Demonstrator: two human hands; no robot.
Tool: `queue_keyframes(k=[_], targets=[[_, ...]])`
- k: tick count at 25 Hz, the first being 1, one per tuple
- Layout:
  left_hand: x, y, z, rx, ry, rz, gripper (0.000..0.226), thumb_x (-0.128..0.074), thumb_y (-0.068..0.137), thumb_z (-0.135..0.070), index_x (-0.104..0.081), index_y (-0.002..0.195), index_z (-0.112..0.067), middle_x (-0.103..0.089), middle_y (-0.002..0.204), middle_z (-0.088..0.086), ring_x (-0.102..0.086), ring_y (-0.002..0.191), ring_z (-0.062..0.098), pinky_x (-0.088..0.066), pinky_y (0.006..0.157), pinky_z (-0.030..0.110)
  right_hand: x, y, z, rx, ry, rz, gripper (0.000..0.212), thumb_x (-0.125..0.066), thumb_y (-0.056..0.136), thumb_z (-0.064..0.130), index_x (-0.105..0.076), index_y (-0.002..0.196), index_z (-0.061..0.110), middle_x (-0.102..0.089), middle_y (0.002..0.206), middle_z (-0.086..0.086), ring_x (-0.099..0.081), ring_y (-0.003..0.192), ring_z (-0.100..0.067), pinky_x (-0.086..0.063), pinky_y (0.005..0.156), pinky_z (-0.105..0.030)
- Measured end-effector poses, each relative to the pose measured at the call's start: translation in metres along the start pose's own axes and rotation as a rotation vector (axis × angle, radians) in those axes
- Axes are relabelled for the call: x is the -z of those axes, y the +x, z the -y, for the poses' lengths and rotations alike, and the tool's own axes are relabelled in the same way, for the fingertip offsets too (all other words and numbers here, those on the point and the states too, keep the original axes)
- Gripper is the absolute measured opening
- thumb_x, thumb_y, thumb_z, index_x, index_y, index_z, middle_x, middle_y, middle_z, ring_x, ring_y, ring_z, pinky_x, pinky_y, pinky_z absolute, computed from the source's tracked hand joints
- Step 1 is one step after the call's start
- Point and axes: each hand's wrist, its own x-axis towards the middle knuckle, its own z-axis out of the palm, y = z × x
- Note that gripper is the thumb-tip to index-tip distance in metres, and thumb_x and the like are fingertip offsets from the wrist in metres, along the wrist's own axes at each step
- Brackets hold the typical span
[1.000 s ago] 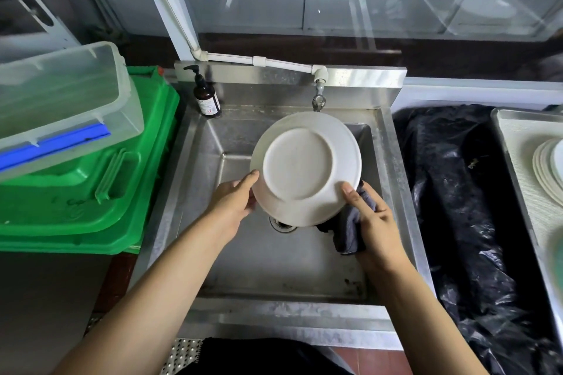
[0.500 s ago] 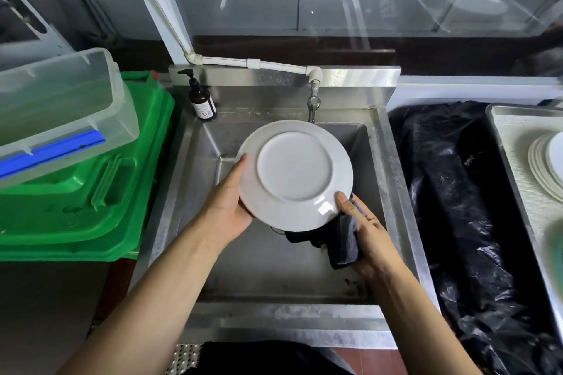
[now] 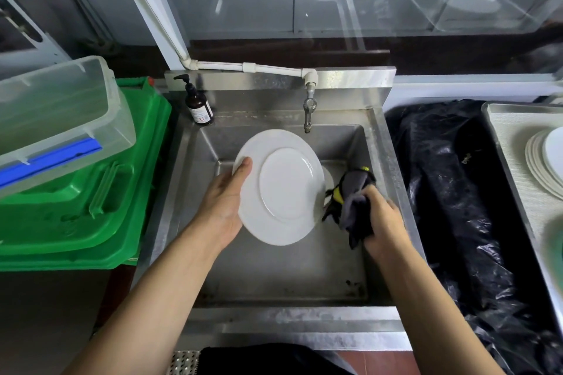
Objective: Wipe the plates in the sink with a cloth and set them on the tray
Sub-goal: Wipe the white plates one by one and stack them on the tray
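Sink — held plate; tray — stacked plates.

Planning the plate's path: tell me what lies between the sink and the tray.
In the head view, only crumpled black plastic sheeting lies between the sink and the tray.

Above the bare steel-grey sink, a plain white plate is showing no pattern. Right of it, a dark grey cloth is showing yellow flecks. Left of the sink, a bright green crate is sitting under a clear tub with a blue strip. A brown soap bottle is wearing a white label.
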Motion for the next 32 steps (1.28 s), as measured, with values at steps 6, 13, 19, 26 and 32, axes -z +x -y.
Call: queue_keyframes(k=[6,13,19,26,32], targets=[[-0.015,-0.016,0.005,-0.056,0.098,0.035,0.013,-0.067,0.093,-0.033,-0.067,0.09,-0.021,-0.077,0.082,-0.015,-0.067,0.099,0.013,-0.048,0.103,0.037,-0.038,0.008,0.016,0.453,-0.283,-0.116,0.035,-0.066,0.083,0.003,-0.074,0.111,0.023,-0.075,0.099,0.013,-0.069,0.092,-0.003,-0.056,0.083,-0.026],[-0.017,-0.012,0.002,-0.227,0.306,0.087,0.032,-0.059,0.099,-0.033,-0.078,0.074,-0.032,-0.072,0.08,-0.017,-0.062,0.084,0.001,-0.047,0.081,0.02,-0.073,-0.018,0.018,0.718,-0.455,0.06,0.045,-0.063,0.084,-0.001,-0.069,0.123,0.022,-0.07,0.115,0.006,-0.063,0.109,-0.005,-0.047,0.099,-0.022],[-0.017,-0.013,0.006,-0.268,0.308,0.066,0.029,-0.059,0.101,-0.033,-0.075,0.083,-0.018,-0.069,0.081,-0.008,-0.06,0.078,0.004,-0.048,0.072,0.019,-0.084,-0.012,0.018,0.645,-0.433,0.029,0.04,-0.06,0.086,0.002,-0.068,0.119,0.023,-0.071,0.107,0.01,-0.063,0.103,-0.002,-0.046,0.091,-0.021],[-0.027,-0.02,0.0,-0.389,0.54,0.047,0.047,-0.054,0.103,-0.033,-0.044,0.06,-0.02,-0.032,0.057,-0.008,-0.03,0.057,0.011,-0.023,0.055,0.031,-0.094,-0.029,0.003,0.665,-0.298,0.1,0.04,-0.059,0.091,-0.003,-0.067,0.126,0.014,-0.07,0.12,0.001,-0.063,0.115,-0.009,-0.047,0.101,-0.023],[-0.02,-0.019,0.005,-0.382,0.453,0.053,0.051,-0.058,0.096,-0.05,-0.057,0.079,-0.001,-0.046,0.075,0.001,-0.04,0.074,0.013,-0.032,0.069,0.032,-0.089,-0.023,-0.001,0.749,-0.418,0.079,0.035,-0.059,0.093,0.006,-0.063,0.125,0.022,-0.067,0.115,0.005,-0.062,0.112,-0.015,-0.049,0.1,-0.031]])
